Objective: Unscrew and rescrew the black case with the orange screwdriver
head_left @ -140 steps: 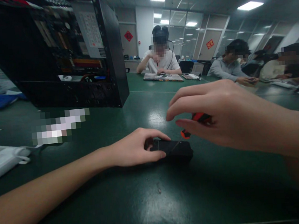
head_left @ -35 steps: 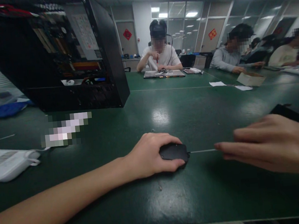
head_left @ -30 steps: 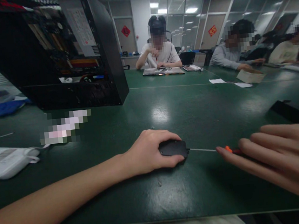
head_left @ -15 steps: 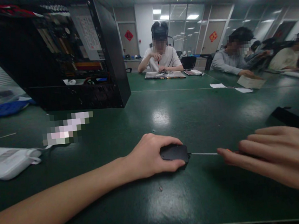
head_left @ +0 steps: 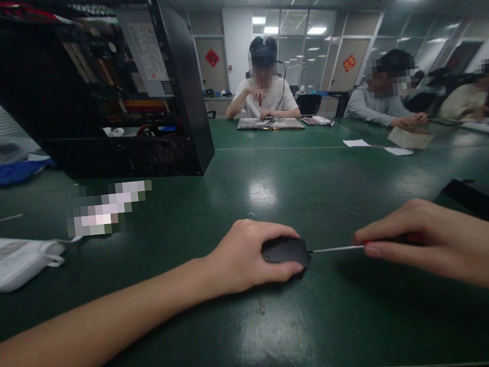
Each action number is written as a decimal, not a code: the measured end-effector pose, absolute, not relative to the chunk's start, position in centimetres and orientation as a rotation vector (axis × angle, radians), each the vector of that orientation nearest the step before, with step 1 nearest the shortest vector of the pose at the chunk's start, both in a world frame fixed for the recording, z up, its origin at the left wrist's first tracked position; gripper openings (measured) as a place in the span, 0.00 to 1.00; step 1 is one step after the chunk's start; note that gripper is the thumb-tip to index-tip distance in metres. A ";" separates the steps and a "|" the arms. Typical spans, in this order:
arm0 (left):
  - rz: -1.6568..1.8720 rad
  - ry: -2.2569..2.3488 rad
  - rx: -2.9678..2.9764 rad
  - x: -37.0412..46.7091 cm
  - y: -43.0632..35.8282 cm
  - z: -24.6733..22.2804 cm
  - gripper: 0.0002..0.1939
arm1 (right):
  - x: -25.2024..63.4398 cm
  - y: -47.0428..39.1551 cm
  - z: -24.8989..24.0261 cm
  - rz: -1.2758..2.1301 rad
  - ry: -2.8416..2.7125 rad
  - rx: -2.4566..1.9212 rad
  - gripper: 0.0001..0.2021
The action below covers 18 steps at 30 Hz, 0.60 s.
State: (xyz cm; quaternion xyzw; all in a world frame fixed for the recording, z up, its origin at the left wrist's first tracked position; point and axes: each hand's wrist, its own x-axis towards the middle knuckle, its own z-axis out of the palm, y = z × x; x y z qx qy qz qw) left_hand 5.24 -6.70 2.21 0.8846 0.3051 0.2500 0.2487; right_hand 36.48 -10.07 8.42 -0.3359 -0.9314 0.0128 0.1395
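My left hand is wrapped around a small black box with flat sides, resting it on the green table. Thumb and fingers grip its two long sides; its near end lies hidden in my palm. From the right, a screwdriver with a thin metal shaft lies level, its tip at a small dark piece on the box's right end. My right hand is closed around the red handle, which is mostly covered by the fingers.
An open black computer case stands at the back left. A white power bank-like device with a cable lies at the left, beside a pixelated item. A black object sits at the right. Co-workers sit across the table with papers.
My right hand has rotated around the screwdriver handle, from knuckles up to thumb and forefinger pinching at the front. The left hand and black box have stayed in place.
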 end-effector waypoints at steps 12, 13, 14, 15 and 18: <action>0.732 0.830 2.407 4.9 -6.5 1.8 0.22 | 37.2 -10.9 8.4 -1.075 -2.711 -0.191 0.14; 0.724 0.821 2.406 4.9 -6.5 1.9 0.22 | 37.5 -10.3 8.2 -1.037 -2.722 -0.219 0.12; 0.713 0.816 2.406 4.9 -6.6 1.9 0.22 | 37.8 -9.7 7.8 -0.997 -2.730 -0.248 0.13; 0.700 0.814 2.406 4.9 -6.6 2.0 0.23 | 38.0 -9.2 7.5 -0.962 -2.733 -0.275 0.14; 0.672 0.832 2.409 4.8 -6.8 2.3 0.23 | 38.5 -8.1 6.6 -0.896 -2.731 -0.317 0.15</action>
